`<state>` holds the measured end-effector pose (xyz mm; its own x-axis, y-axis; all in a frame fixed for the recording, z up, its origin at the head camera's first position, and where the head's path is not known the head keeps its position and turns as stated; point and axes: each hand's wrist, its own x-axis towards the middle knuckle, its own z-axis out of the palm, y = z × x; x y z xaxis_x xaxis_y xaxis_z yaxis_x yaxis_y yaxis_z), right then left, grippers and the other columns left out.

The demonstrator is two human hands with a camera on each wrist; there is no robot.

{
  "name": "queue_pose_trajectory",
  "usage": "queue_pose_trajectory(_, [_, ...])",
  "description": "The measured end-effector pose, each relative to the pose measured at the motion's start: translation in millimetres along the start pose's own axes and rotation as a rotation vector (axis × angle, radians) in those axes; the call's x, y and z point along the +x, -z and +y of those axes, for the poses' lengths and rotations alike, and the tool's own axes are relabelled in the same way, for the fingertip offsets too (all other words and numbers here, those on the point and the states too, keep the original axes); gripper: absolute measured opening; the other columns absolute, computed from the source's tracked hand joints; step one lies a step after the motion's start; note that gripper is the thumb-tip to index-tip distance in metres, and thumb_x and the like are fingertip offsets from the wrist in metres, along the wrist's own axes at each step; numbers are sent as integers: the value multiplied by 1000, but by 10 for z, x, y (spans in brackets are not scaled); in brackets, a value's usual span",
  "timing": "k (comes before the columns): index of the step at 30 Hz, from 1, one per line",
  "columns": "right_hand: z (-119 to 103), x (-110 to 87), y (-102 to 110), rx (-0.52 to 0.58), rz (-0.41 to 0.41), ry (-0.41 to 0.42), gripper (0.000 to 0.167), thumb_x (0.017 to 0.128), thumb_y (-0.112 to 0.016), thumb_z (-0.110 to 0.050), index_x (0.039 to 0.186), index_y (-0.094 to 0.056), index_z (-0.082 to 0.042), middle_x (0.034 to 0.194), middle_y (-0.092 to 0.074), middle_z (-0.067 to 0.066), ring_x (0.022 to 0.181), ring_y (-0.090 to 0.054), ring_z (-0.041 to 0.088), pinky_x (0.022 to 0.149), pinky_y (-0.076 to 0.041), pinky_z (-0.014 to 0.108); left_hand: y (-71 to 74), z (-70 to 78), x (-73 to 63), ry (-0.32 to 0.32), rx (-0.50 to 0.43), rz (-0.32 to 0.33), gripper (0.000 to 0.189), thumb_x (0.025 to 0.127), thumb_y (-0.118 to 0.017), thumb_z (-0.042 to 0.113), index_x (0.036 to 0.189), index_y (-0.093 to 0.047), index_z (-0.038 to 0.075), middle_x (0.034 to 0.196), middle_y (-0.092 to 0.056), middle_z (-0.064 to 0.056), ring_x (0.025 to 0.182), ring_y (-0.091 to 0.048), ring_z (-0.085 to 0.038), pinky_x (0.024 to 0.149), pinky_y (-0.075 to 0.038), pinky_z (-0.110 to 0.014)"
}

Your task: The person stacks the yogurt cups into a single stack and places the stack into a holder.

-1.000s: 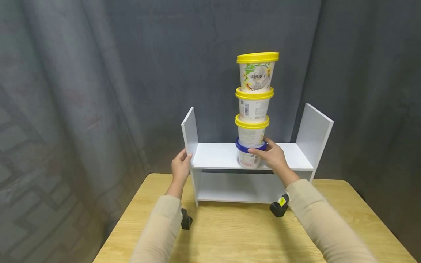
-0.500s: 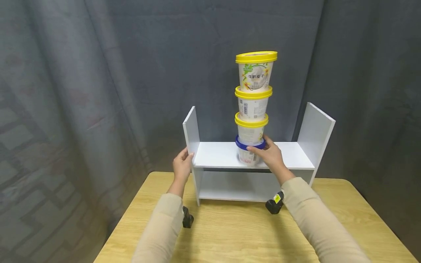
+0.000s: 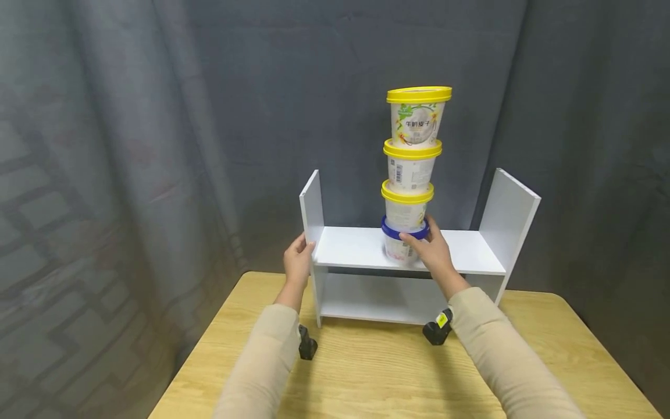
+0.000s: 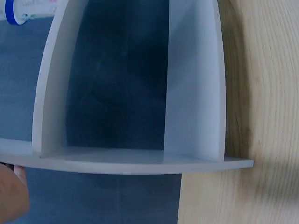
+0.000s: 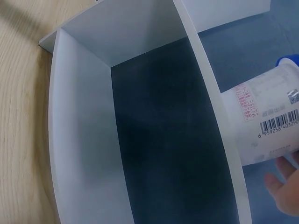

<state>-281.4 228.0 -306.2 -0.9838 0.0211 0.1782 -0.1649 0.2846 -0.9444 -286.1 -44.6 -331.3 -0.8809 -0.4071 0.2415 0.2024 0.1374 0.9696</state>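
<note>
Three white tubs with yellow lids are stacked on a white tub with a blue lid [image 3: 400, 247], which stands at the bottom. The top tub [image 3: 419, 122] tilts a little. My right hand [image 3: 435, 254] holds the blue-lidded tub from the right, thumb in front and fingers round its far side. In the right wrist view, this tub's barcode side [image 5: 266, 116] is near the upper board's edge. My left hand [image 3: 298, 262] grips the left side panel [image 3: 312, 206] of the white shelf [image 3: 345, 247]. Part of the left hand [image 4: 11, 193] shows in the left wrist view.
The shelf has a lower board [image 3: 377, 297] and a raised right side panel [image 3: 508, 218]. It stands on a wooden table [image 3: 377, 372] before a grey curtain [image 3: 262, 116]. Black wrist devices [image 3: 438, 327] hang under both forearms.
The stack has shifted slightly back from the upper board's front edge, with my right hand on the bottom tub. The left hand keeps its place on the panel. The head view has shifted slightly.
</note>
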Motion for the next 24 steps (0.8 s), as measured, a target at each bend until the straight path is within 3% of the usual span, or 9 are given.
queue_pose_trajectory(6, [10, 15, 10, 10, 12, 1, 96, 70, -63, -50, 140, -6, -17, 140, -20, 15, 125, -19, 33, 99, -17, 51, -39, 45, 0, 0, 5, 28, 36, 82, -56, 7, 117, -54, 4, 113, -55, -15, 101, -52, -25, 85, -43, -35])
queue_pose_trajectory(15, [2, 31, 40, -15, 10, 5, 97, 70, -63, -51, 140, -7, -15, 139, -20, 16, 124, -21, 35, 97, -19, 52, -45, 99, 37, -7, 15, 8, 35, 82, -57, 9, 116, -54, 2, 111, -56, -16, 100, -52, -24, 83, -44, -33])
queue_pose_trajectory(20, [-17, 13, 50, -22, 15, 1, 96, 71, -63, -49, 139, -7, -12, 140, -17, 16, 123, -21, 36, 97, -21, 51, -17, 166, 42, 4, 55, -40, 36, 83, -56, 13, 118, -52, 2, 114, -54, -15, 102, -51, -25, 84, -43, -36])
queue_pose_trajectory(24, [10, -49, 118, -69, 27, -4, 96, 73, -59, -51, 139, -3, -8, 140, -14, 19, 123, -23, 36, 97, -24, 48, 48, 243, 8, 35, 154, -137, 44, 85, -54, 20, 125, -45, 4, 122, -47, -14, 110, -44, -28, 90, -38, -41])
